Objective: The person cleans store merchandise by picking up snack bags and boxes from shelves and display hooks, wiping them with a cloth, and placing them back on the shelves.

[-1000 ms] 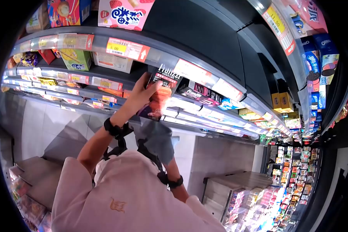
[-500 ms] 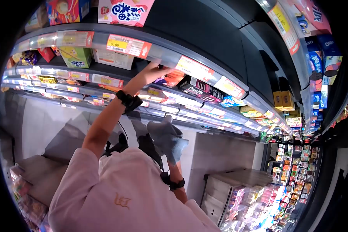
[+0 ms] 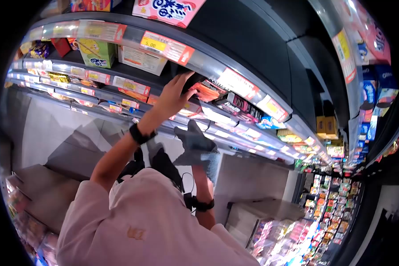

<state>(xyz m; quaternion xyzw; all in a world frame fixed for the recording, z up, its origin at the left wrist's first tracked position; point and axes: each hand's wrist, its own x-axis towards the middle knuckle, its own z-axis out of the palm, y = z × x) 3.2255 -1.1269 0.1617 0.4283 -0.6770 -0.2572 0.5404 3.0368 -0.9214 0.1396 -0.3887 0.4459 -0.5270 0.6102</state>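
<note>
On the lower shelf, a red and black box (image 3: pixel 210 91) lies partly under the edge of the shelf above. My left hand (image 3: pixel 175 95) reaches in at its left end, thumb and fingers apart, with the thumb beside the box and the fingertips at a dark gap. Grey cloth (image 3: pixel 197 144) hangs bunched around my right hand (image 3: pixel 200 170), lower down in front of the shelves. The cloth hides those fingers. Right of the red and black box is a dark Franzzi box (image 3: pixel 235 106).
A white box (image 3: pixel 142 60) and a green box (image 3: pixel 97 53) stand left of my left hand. Above are a price-tag rail (image 3: pixel 166 46) and a pink box (image 3: pixel 168 11). A grey display unit (image 3: pixel 261 210) with packaged goods stands at the lower right.
The red and black box, first held up in front of the shelf, has gone in onto it. My left hand's fingers have spread at its end. The view has shifted slightly; the cloth has changed shape.
</note>
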